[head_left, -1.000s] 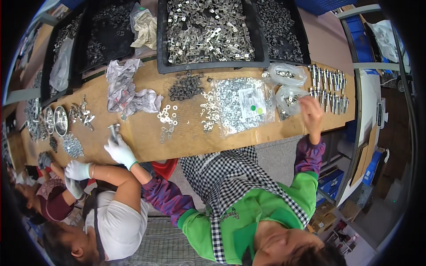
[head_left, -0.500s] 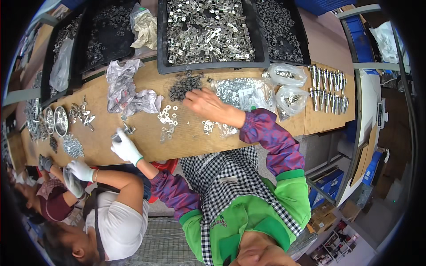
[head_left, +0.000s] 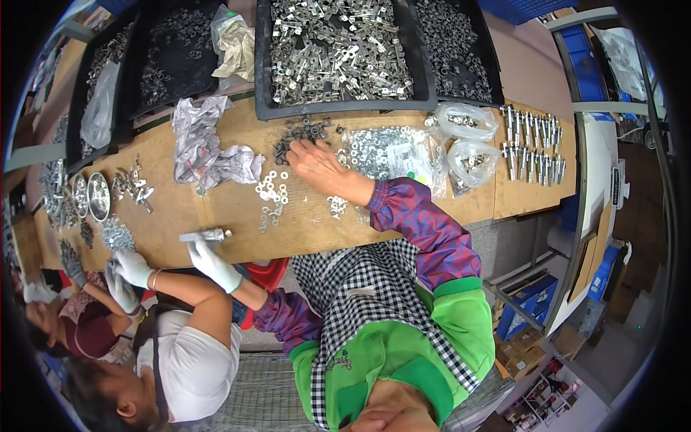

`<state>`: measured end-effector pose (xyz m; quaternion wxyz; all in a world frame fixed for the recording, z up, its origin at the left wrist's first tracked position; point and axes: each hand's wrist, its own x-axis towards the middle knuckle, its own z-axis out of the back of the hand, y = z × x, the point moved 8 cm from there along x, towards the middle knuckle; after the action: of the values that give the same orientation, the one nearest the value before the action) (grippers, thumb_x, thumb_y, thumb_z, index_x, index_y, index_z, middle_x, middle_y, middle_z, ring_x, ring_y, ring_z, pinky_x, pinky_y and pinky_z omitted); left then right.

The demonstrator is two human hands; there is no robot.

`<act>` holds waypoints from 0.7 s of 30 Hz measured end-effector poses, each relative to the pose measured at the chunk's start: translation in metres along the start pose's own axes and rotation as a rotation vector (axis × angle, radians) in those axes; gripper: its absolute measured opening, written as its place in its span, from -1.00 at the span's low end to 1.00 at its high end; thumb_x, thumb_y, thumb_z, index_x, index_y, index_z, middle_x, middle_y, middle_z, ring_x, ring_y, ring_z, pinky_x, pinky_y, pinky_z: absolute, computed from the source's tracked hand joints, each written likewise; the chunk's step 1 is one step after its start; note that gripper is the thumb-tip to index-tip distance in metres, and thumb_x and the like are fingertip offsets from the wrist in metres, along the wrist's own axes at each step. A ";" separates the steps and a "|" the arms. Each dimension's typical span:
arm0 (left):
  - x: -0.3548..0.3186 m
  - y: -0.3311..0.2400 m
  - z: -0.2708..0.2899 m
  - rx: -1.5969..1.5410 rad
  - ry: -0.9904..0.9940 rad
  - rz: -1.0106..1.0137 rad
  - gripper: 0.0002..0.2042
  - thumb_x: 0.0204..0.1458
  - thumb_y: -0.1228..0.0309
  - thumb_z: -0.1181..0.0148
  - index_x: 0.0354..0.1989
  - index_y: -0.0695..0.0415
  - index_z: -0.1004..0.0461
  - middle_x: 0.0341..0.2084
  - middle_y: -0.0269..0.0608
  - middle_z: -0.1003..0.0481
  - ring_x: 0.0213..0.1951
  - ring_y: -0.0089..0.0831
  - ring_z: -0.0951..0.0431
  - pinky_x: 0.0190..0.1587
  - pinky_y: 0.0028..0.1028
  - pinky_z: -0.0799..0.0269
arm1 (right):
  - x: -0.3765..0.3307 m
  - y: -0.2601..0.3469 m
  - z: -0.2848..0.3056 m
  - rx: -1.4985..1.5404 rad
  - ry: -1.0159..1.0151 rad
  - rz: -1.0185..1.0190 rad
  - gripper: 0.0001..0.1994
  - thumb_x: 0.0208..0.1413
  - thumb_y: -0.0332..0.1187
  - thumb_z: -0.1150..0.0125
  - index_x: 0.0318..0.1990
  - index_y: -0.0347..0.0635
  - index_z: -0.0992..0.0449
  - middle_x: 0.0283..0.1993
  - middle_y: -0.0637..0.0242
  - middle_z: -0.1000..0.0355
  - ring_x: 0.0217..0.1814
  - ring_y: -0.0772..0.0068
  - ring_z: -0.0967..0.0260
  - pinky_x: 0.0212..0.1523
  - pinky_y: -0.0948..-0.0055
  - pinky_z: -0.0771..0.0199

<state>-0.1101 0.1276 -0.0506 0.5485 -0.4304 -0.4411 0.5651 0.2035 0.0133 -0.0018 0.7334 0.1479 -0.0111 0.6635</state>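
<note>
My left hand [head_left: 210,261], in a white glove, holds a silver bolt assembly [head_left: 205,235] level above the near edge of the wooden bench [head_left: 237,219]. My bare right hand [head_left: 314,164] lies palm down on the bench with its fingertips at a pile of dark washers [head_left: 296,133]. Whether its fingers pinch anything is hidden. Loose silver washers [head_left: 270,191] lie between my two hands. A small heap of nuts [head_left: 336,207] sits under my right wrist. An open clear bag of shiny nuts [head_left: 396,151] is just right of that hand.
Black trays [head_left: 338,109] of metal parts line the far side. Rows of upright bolts [head_left: 533,147] and clear bags [head_left: 466,122] are at the right. Crumpled plastic [head_left: 205,151] lies left of centre. A co-worker's gloved hands [head_left: 128,270] work at the left by metal bowls [head_left: 97,196].
My right hand has swung from the bags at the far right back to the dark washer pile at the centre. My left hand has drawn the bolt slightly toward the near edge.
</note>
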 end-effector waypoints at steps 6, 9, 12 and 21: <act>-0.054 -0.045 -0.057 -0.633 0.177 0.230 -0.66 0.18 0.30 0.06 0.06 0.21 -0.28 -0.58 -0.45 -0.25 -0.63 -0.68 -0.22 -0.56 -0.69 -0.16 | -0.015 -0.008 0.011 0.683 0.077 -0.170 -0.91 -0.10 -0.50 -0.12 -0.38 -0.26 -0.41 -0.37 0.26 -0.37 -0.38 0.29 -0.41 -0.39 0.32 -0.38; -0.080 -0.059 -0.100 -0.685 0.167 0.478 -0.53 0.17 0.23 0.03 0.23 0.11 -0.18 -0.63 -0.49 -0.25 -0.66 -0.73 -0.21 -0.71 -0.69 -0.07 | -0.027 0.002 0.019 0.982 0.043 -0.179 -0.87 -0.11 -0.48 -0.15 -0.35 -0.24 -0.43 -0.38 0.28 -0.44 -0.39 0.33 -0.45 -0.37 0.36 -0.45; -0.093 -0.060 -0.131 -0.789 0.354 0.468 -0.74 0.16 0.18 0.00 -0.09 0.05 -0.29 -0.63 -0.43 -0.26 -0.68 -0.66 -0.23 -0.73 -0.66 -0.08 | -0.034 0.016 0.028 1.125 0.161 -0.260 -0.86 -0.07 -0.46 -0.21 -0.31 -0.20 -0.46 -0.36 0.34 -0.49 -0.31 0.48 -0.48 -0.31 0.48 -0.48; -0.114 -0.062 -0.156 -0.673 0.428 0.434 -0.71 0.22 0.12 0.14 -0.21 0.11 -0.28 -0.58 -0.41 -0.25 -0.60 -0.65 -0.22 -0.58 -0.62 -0.10 | -0.049 0.034 0.058 1.013 0.036 -0.108 -0.84 -0.09 -0.51 -0.20 -0.31 -0.26 -0.41 -0.33 0.28 -0.46 -0.33 0.33 -0.47 -0.30 0.42 -0.47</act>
<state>0.0599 0.0187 -0.0273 0.3257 -0.7742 -0.3766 0.3907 0.1746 -0.0447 0.0503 0.6029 0.4738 0.3323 0.5492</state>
